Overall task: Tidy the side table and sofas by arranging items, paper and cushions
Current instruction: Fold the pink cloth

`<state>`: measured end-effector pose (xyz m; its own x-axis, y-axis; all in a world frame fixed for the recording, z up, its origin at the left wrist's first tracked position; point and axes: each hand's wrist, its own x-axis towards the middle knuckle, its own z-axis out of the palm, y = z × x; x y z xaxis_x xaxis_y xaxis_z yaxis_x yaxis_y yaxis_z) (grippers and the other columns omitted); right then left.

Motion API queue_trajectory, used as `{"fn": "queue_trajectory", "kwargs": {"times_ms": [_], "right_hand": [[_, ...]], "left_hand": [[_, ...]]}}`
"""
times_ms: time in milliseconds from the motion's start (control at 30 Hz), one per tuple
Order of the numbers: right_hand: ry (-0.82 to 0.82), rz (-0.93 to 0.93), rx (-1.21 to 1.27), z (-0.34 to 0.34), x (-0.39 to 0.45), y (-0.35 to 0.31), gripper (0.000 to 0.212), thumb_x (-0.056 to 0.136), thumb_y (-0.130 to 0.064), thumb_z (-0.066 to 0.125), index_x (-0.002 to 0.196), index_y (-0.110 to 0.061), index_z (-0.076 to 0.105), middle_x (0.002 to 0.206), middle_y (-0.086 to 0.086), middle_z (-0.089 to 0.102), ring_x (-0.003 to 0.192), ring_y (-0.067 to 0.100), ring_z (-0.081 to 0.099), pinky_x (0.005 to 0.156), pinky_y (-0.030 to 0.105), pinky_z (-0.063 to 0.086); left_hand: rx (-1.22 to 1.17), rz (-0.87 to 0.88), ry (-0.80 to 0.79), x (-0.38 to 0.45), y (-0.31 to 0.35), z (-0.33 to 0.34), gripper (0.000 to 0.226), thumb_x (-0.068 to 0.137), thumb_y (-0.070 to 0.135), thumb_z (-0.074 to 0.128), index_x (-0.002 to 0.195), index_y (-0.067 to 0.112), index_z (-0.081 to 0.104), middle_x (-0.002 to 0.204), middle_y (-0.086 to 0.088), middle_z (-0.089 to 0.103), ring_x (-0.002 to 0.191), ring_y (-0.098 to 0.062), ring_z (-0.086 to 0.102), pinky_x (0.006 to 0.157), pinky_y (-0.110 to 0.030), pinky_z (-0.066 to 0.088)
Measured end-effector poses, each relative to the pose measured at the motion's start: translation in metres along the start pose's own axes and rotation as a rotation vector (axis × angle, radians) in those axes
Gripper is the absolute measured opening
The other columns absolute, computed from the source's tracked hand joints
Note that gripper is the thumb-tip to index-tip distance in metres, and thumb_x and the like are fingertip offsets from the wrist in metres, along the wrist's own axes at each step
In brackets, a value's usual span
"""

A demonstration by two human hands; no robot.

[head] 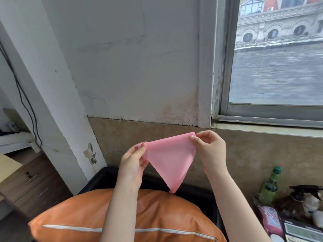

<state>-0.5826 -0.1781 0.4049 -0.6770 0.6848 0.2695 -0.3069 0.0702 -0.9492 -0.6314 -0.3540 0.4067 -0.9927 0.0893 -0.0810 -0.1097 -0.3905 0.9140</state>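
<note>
Both my hands hold a pink paper up in front of the wall: my left hand pinches its left corner, my right hand pinches its right corner, and it hangs folded to a point. Below it an orange cushion lies on the black sofa. On the side table's near corner stands a green bottle

Left hand and right hand raised, forearms extended, fingers pinching closed
</note>
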Motion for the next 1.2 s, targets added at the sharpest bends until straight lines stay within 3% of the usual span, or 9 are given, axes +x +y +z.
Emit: {"fn": "queue_trajectory", "kwargs": {"times_ms": [467, 633, 767, 933, 1067, 1200], "right_hand": [[-0.097, 0.008, 0.112, 0.005, -0.008, -0.006, 0.025, 0.083, -0.003, 0.068, 0.076, -0.027, 0.069, 0.063, -0.025, 0.067, 0.070, -0.013, 0.062, 0.066, 0.003, 0.046], [-0.012, -0.049, 0.011, 0.007, -0.010, -0.001, 0.023, 0.083, -0.001, 0.066, 0.071, -0.022, 0.065, 0.067, -0.011, 0.064, 0.061, -0.005, 0.056, 0.060, 0.008, 0.043], [0.059, -0.048, 0.012, 0.006, -0.013, 0.001, 0.021, 0.081, -0.003, 0.068, 0.074, -0.023, 0.062, 0.074, -0.006, 0.065, 0.068, 0.004, 0.059, 0.061, 0.008, 0.045], [0.071, -0.046, 0.006, 0.006, -0.013, 0.002, 0.028, 0.081, -0.002, 0.067, 0.066, -0.026, 0.066, 0.061, -0.013, 0.065, 0.059, -0.005, 0.057, 0.059, 0.008, 0.044], [0.051, -0.040, 0.033, 0.007, -0.015, -0.002, 0.030, 0.083, -0.001, 0.065, 0.067, -0.027, 0.068, 0.066, -0.013, 0.067, 0.060, -0.007, 0.059, 0.061, 0.007, 0.045], [-0.018, 0.135, 0.218, 0.006, -0.013, -0.002, 0.022, 0.086, 0.001, 0.060, 0.078, -0.017, 0.069, 0.077, 0.001, 0.067, 0.072, 0.011, 0.059, 0.066, 0.021, 0.048]], "left_hand": [[0.036, 0.054, -0.021, 0.001, -0.003, -0.002, 0.009, 0.091, 0.008, 0.057, 0.096, 0.010, 0.065, 0.095, -0.004, 0.064, 0.087, -0.014, 0.060, 0.074, -0.024, 0.048], [0.070, 0.133, 0.015, -0.002, -0.006, -0.002, 0.007, 0.088, 0.003, 0.060, 0.089, 0.008, 0.064, 0.087, -0.005, 0.064, 0.081, -0.014, 0.059, 0.074, -0.022, 0.050], [0.032, 0.151, 0.067, -0.006, -0.008, 0.001, 0.008, 0.086, 0.002, 0.063, 0.080, 0.008, 0.064, 0.078, -0.004, 0.063, 0.072, -0.012, 0.059, 0.070, -0.021, 0.050], [0.049, 0.170, 0.089, -0.007, -0.008, 0.001, 0.011, 0.082, 0.002, 0.065, 0.074, 0.008, 0.063, 0.073, -0.006, 0.062, 0.072, -0.016, 0.057, 0.073, -0.025, 0.047], [0.037, 0.157, 0.111, -0.004, -0.009, -0.001, 0.012, 0.080, 0.003, 0.067, 0.071, 0.009, 0.062, 0.065, 0.000, 0.063, 0.069, -0.015, 0.056, 0.068, -0.023, 0.049], [0.000, 0.127, 0.082, -0.007, -0.007, -0.001, 0.011, 0.084, 0.007, 0.064, 0.075, 0.010, 0.061, 0.072, -0.002, 0.062, 0.067, -0.011, 0.058, 0.060, -0.017, 0.052]]}}
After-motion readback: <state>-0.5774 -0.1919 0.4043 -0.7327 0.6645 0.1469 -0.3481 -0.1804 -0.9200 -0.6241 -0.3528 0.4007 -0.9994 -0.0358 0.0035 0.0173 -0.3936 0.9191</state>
